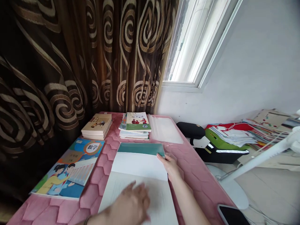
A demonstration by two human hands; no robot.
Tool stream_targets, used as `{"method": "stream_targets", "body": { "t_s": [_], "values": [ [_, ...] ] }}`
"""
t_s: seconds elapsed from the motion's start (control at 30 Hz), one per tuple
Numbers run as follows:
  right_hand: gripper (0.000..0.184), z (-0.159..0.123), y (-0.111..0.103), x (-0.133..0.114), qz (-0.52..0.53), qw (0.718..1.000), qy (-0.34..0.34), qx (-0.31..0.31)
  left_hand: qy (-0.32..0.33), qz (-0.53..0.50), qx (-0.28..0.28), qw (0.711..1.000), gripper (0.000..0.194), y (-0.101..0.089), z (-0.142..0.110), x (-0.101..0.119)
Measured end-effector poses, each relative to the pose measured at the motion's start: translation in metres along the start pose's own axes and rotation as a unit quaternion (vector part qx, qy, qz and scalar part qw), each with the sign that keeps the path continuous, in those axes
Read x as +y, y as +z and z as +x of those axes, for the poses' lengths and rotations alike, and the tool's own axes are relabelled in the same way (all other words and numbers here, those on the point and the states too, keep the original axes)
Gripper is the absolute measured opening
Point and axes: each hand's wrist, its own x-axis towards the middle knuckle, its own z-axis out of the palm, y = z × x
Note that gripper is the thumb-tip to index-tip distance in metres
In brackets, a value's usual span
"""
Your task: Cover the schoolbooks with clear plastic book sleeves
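Note:
An open book (pixel 138 164) with pale pages and a green strip along its far end lies in front of me on the pink quilted cover. My right hand (pixel 172 167) grips its far right edge, thumb on top near the green strip. Over the lower page hovers my left hand (pixel 133 203), blurred by motion, its fingers loosely apart and nothing visible in them. Whether it touches the paper I cannot tell. To the left rests a blue math textbook (pixel 70 168) with cartoon children on its front.
Behind stand a stack of tan books (pixel 97 126) and a pile of booklets (pixel 136 125). A clear plastic sheet (pixel 166 129) lies to their right. At the right are a phone-like device (pixel 232 215), a white lamp (pixel 255 159) and heaped papers (pixel 239 134). A patterned curtain (pixel 112 56) hangs behind.

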Motion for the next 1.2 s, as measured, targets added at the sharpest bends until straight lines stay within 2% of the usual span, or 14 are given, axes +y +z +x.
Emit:
{"method": "stream_targets", "body": {
  "t_s": [0.1, 0.2, 0.3, 0.4, 0.53, 0.67, 0.8, 0.87, 0.97, 1.03, 1.1, 1.2],
  "values": [
    [0.036, 0.003, 0.001, 0.001, -0.004, 0.999, 0.050, -0.005, -0.123, -0.001, -0.014, 0.992, 0.050, -0.014, 0.033, -0.036],
    [0.037, 0.006, 0.001, 0.002, -0.056, 0.997, 0.046, 0.002, -0.218, -0.038, -0.053, 0.974, 0.055, -0.015, 0.050, -0.057],
    [0.037, 0.008, 0.001, 0.006, -0.126, 0.992, 0.022, 0.013, -0.255, -0.079, -0.085, 0.960, 0.059, -0.002, 0.054, -0.062],
    [0.039, 0.011, 0.002, 0.012, -0.190, 0.981, -0.028, 0.033, -0.274, -0.106, -0.091, 0.952, 0.061, 0.011, 0.055, -0.061],
    [0.056, 0.015, 0.004, 0.020, -0.273, 0.959, -0.056, 0.055, -0.307, -0.123, -0.101, 0.939, 0.062, 0.018, 0.060, -0.061],
    [0.064, 0.008, 0.007, 0.015, -0.394, 0.916, -0.058, 0.052, -0.338, -0.118, -0.104, 0.928, 0.061, 0.018, 0.065, -0.060],
    [0.060, -0.011, 0.016, 0.000, -0.539, 0.836, -0.097, 0.034, -0.362, -0.103, -0.099, 0.921, 0.061, 0.022, 0.066, -0.058],
    [0.058, -0.022, 0.023, -0.008, -0.582, 0.804, -0.122, -0.003, -0.379, -0.090, -0.092, 0.916, 0.062, 0.025, 0.068, -0.057],
    [0.055, -0.034, 0.032, -0.013, -0.596, 0.777, -0.160, -0.127, -0.400, -0.071, -0.080, 0.910, 0.062, 0.027, 0.069, -0.056],
    [0.056, -0.038, 0.034, -0.012, -0.592, 0.765, -0.153, -0.202, -0.409, -0.063, -0.082, 0.906, 0.063, 0.024, 0.068, -0.056],
    [0.058, -0.039, 0.033, -0.011, -0.593, 0.760, -0.126, -0.234, -0.416, -0.056, -0.089, 0.903, 0.064, 0.020, 0.063, -0.058],
    [0.060, -0.037, 0.030, -0.011, -0.595, 0.758, -0.107, -0.243, -0.415, -0.034, -0.082, 0.906, 0.065, 0.015, 0.047, -0.061]
  ]
}}
